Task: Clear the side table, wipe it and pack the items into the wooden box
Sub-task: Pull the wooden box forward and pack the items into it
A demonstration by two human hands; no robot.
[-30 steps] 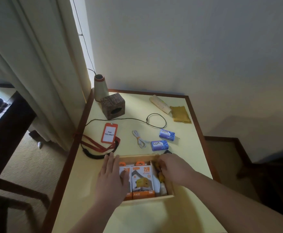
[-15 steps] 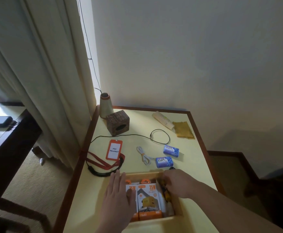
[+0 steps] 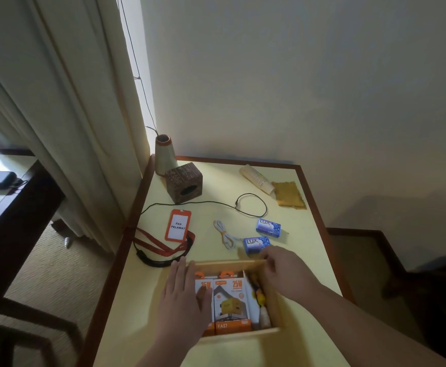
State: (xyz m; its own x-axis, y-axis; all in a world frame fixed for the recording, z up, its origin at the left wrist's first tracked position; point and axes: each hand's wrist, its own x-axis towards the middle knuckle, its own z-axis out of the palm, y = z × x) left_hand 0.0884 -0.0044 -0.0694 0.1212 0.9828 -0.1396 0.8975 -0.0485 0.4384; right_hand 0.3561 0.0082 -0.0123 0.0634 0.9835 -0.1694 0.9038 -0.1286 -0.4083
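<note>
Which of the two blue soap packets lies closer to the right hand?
The nearer blue soap packet, just beyond the right hand; the other blue soap packet lies farther back, toward the wall.

Dim room, daylight from the left window, soft shadows, wide-angle bending at edges, slightly soft focus

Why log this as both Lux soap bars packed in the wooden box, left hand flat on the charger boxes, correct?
Not quite. The head view shows both Lux soap bars on the side table beyond the wooden box. The left hand does lie flat on the charger boxes.
</note>
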